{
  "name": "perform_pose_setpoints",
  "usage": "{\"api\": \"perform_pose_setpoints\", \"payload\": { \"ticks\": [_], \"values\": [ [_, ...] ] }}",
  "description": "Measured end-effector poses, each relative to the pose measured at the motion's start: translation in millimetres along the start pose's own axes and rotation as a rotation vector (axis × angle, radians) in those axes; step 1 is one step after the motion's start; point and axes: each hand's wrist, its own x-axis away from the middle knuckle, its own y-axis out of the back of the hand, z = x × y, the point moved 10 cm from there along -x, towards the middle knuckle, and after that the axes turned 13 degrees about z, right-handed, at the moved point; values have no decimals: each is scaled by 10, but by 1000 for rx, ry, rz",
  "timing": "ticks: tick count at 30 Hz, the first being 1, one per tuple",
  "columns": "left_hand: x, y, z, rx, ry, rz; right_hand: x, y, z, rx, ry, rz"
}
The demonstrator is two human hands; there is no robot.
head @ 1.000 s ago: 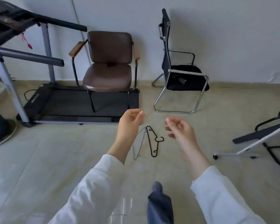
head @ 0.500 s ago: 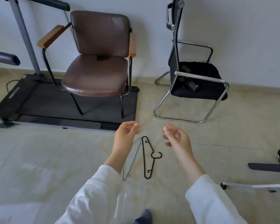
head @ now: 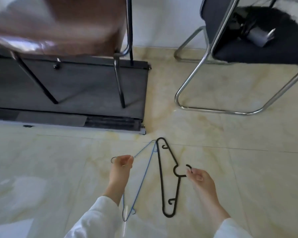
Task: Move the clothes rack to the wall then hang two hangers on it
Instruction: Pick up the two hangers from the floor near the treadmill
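Note:
Two hangers lie side by side on the tiled floor in front of me. The thin blue wire hanger [head: 143, 176] is on the left, and my left hand [head: 121, 167] is pinched shut on its hook. To its right is the black plastic hanger [head: 160, 177]; my right hand [head: 199, 179] has its fingertips closed on the tip of its hook. Both hangers still rest flat on the floor. The clothes rack is out of view.
A black treadmill deck [head: 76, 90] lies just beyond the hangers at the left, with a brown chair [head: 79, 28] standing on it. A black chair with a chrome sled frame [head: 213, 110] stands at the right by the wall.
I have bent down close to the floor. Both hands dropped from mid-air to the hangers, the left closing on the blue hook, the right on the black hook.

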Motion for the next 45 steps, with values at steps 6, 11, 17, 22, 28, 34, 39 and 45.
{"api": "perform_pose_setpoints", "payload": {
  "ticks": [6, 11, 17, 22, 28, 34, 39, 45],
  "values": [
    [-1341, 58, 1907, -3, 188, -161, -1231, -214, -1824, 266, -192, -66],
    [-1828, 156, 2500, -147, 231, -227, -1714, -254, -2174, 451, -129, -173],
    [-1820, 238, 2552, -334, 241, -251, -1769, -333, -2252, 578, -190, -243],
    [-1852, 231, 2511, -372, 227, -205, -1816, -384, -2215, 490, -185, -144],
    [-1503, 71, 2247, -267, 242, -25, -1516, -338, -1798, 344, -129, -139],
    [-635, -112, 1647, -46, 230, 94, -809, -401, -946, 317, -66, -96],
    [369, 0, 1061, 213, 333, 132, 118, -581, -15, 315, -57, 10],
    [1669, 297, -67, 398, 330, 88, 1328, -1001, 1174, 364, 4, 179]
  ]
}}
